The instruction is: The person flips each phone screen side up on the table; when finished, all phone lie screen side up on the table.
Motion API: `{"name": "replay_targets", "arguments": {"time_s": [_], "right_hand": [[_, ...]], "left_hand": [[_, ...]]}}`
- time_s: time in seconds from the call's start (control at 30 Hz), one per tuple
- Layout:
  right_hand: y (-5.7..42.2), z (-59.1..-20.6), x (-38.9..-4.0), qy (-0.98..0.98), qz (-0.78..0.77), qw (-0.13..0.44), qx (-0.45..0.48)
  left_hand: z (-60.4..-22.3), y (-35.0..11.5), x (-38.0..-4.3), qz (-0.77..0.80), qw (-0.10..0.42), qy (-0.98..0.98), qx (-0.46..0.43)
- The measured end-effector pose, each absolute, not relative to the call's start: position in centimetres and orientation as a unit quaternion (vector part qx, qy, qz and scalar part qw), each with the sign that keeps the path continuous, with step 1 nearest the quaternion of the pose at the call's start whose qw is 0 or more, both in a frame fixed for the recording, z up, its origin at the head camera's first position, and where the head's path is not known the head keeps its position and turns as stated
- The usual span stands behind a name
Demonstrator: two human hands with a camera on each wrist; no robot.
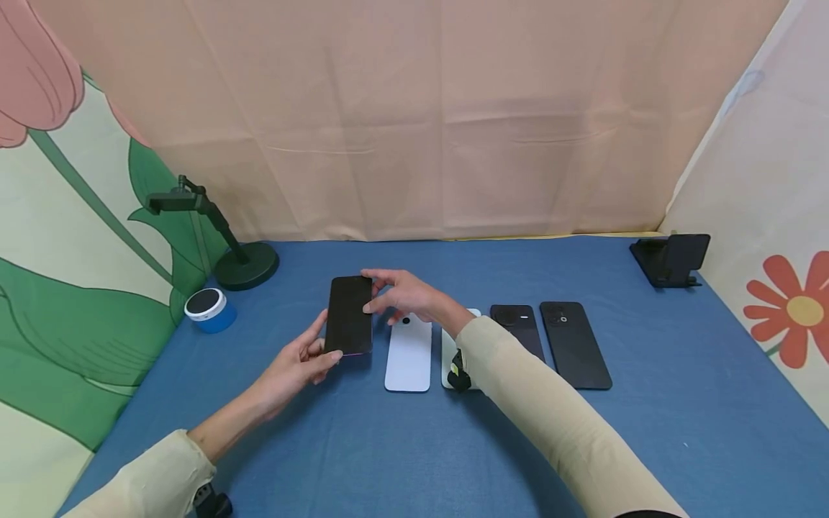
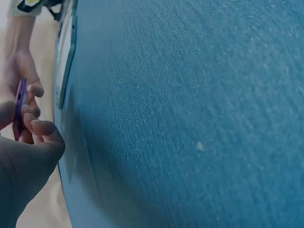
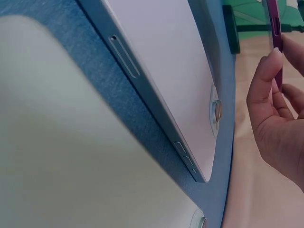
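Both hands hold a smartphone up over the blue table, its dark screen facing the head camera. Its slim purple edge shows in the right wrist view. The left hand grips the lower left part, thumb at the bottom edge and fingers behind. Up at the top right, the right hand pinches the side edge between thumb and fingers. A white phone lies back up just right of the held one. Next to it, a pale phone is partly hidden under the right forearm.
Two black phones lie back up right of the forearm. At the back left stand a black jointed stand with a round base and a blue jar. A black folding stand is at the back right. Fabric walls border the table.
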State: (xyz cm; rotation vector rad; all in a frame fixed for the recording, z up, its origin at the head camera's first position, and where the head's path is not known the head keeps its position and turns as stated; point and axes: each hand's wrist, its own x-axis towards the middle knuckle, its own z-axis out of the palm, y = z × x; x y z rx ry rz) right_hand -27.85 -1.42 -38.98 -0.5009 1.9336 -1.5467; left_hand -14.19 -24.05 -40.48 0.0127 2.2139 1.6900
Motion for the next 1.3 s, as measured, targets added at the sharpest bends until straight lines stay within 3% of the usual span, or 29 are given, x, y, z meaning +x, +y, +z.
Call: {"name": "replay_targets", "arguments": {"time_s": [0.73, 1.3], "right_hand": [[-2.5, -40.3, -26.6, 0.734, -0.564, 0.337, -0.17], [-3.4, -40.5, -26.3, 0.759, -0.526, 0.358, -0.138]], "left_hand": [[-40.2, -27.1, -15.3, 0.516, 0.298, 0.803, 0.022], [-39.9, -27.5, -15.9, 0.437, 0.333, 0.835, 0.034]]}}
